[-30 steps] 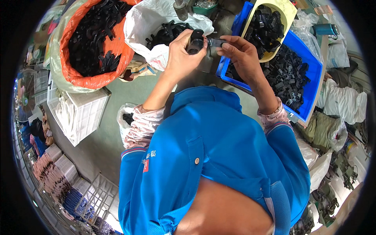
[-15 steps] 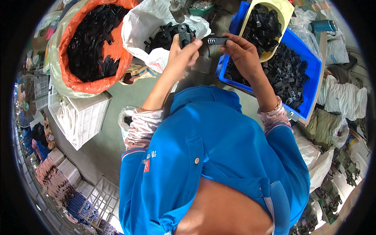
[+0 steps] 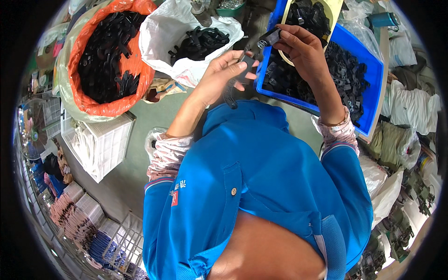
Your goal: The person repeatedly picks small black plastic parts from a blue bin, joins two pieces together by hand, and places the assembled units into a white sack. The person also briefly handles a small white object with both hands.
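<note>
My left hand (image 3: 212, 80) is closed on a long curved black plastic part (image 3: 230, 94), pinched under the thumb, with its hooked end hanging down toward my body. Some of its fingers spread out behind the part. Up and to the right, my right hand (image 3: 301, 49) pinches a small black clip piece (image 3: 270, 37) between thumb and fingertips. A metal coil spring (image 3: 261, 44) sticks out of the end facing the left hand. A gap separates the two pieces. The right hand is over the near edge of a yellow tub (image 3: 336, 23) of black parts.
A blue bin (image 3: 370, 122) on the right holds many black clips (image 3: 349, 77). Left of my hands are a white sack (image 3: 151, 39) and an orange-lined bag (image 3: 77, 91), both with black parts. A metal cylinder (image 3: 201, 15) stands beyond the sack. A white crate (image 3: 105, 149) sits lower left.
My left hand has come away from the white sack, nearer my body and to the right, turning its black part downward. My right hand has moved up and right, tilting the clip piece.
</note>
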Tool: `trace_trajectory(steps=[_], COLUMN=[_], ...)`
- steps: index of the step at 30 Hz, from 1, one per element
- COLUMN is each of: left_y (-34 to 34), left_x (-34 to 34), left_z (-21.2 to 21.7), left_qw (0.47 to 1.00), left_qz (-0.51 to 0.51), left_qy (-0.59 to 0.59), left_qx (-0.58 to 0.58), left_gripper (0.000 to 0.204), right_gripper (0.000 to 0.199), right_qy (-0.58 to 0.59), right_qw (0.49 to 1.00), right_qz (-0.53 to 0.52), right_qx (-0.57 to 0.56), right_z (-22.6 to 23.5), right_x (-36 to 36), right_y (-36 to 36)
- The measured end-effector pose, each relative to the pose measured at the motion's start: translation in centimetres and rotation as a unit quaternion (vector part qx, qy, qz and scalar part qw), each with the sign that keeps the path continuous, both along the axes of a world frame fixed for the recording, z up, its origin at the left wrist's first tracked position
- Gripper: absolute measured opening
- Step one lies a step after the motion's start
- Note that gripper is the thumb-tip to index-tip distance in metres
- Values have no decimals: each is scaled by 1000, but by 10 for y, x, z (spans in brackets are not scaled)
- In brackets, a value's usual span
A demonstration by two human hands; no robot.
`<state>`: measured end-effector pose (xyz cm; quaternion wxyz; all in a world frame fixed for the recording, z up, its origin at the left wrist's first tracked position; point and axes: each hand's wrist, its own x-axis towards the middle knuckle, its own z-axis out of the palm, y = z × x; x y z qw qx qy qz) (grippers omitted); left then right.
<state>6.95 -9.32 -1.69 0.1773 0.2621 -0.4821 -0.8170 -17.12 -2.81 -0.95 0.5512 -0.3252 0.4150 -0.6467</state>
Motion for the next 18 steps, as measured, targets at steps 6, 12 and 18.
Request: trace_trajectory(steps=[6,12,18], left_y=[5,10,12], left_x=[-7,-11,-13], left_z=[2,2,3], left_qw=[999,999,999], left_qz=[-27,-39,-42], left_qy=[-5,-7,-1], left_qx=[-29,-34,-17], left_gripper=[39,39,41], right_gripper=[28,29,28], right_qy=[88,114,121], right_qw=[995,993,992], right_qz=[-19,-16,12], right_qx=[30,39,42], right_z=[-5,-4,-5], right_x=[1,1,-2], right_y=[6,10,12])
